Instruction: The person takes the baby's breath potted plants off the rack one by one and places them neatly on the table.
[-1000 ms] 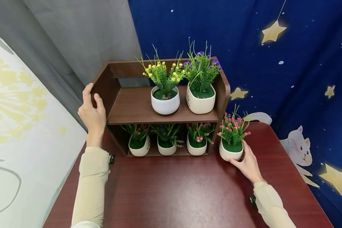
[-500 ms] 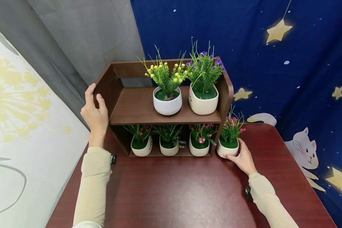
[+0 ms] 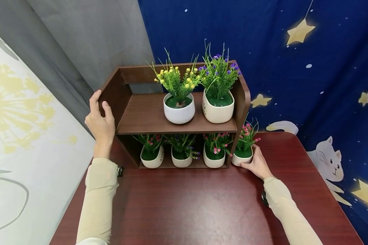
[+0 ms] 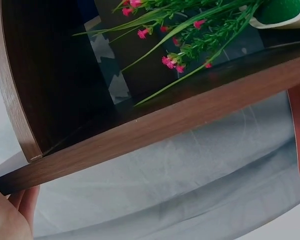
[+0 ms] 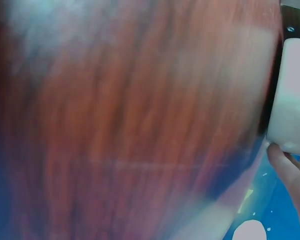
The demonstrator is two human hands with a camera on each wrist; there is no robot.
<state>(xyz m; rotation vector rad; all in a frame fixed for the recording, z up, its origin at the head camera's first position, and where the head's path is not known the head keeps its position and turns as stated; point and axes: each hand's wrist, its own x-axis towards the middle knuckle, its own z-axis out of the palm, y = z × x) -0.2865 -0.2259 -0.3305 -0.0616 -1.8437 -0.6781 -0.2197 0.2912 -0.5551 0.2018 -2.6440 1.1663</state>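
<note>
A two-tier brown wooden shelf (image 3: 144, 112) stands on the table. My left hand (image 3: 102, 124) grips its left side panel, thumb on the inner face and fingers outside. In the left wrist view, part of that hand (image 4: 10, 215) shows at the panel's edge. My right hand (image 3: 257, 164) holds a white pot (image 3: 241, 160) of pink artificial flowers by its right and front, close against the shelf's outer right side. The panel overlaps some of its leaves. From the right wrist, the pot (image 5: 292, 100) shows at the right edge with fingertips at its base.
On the upper tier are a yellow-flowered pot (image 3: 179, 114) and a purple-flowered pot (image 3: 218, 110). Three potted plants line the lower tier, including a pink-flowered one (image 3: 214, 160). Dark red table (image 3: 184, 204) lies in front; a blue starry curtain (image 3: 263, 51) hangs behind.
My right hand has moved the pink-flowered pot left and slightly back, up to the shelf's right side. The left hand keeps its grip on the left panel.
</note>
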